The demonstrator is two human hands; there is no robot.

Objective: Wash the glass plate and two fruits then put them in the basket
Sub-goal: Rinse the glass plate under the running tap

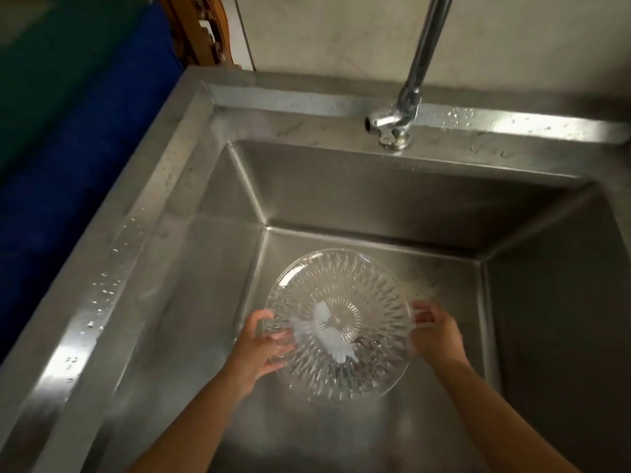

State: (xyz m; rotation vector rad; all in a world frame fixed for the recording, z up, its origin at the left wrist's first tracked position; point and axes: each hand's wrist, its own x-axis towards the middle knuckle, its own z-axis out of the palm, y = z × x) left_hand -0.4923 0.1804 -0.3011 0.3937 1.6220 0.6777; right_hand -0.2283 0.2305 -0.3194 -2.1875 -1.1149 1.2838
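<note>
Plate: glass plate held over the bottom of the metal sink | left hand grips its left edge, fingers curled round the rim | right hand grips its right edge | tap at the back rim

Two bare forearms enter from the near edge, no sleeves showing on either. The left hand and right hand wear no gloves, rings or watch (wrists plain too). Fingers look slender.
</note>
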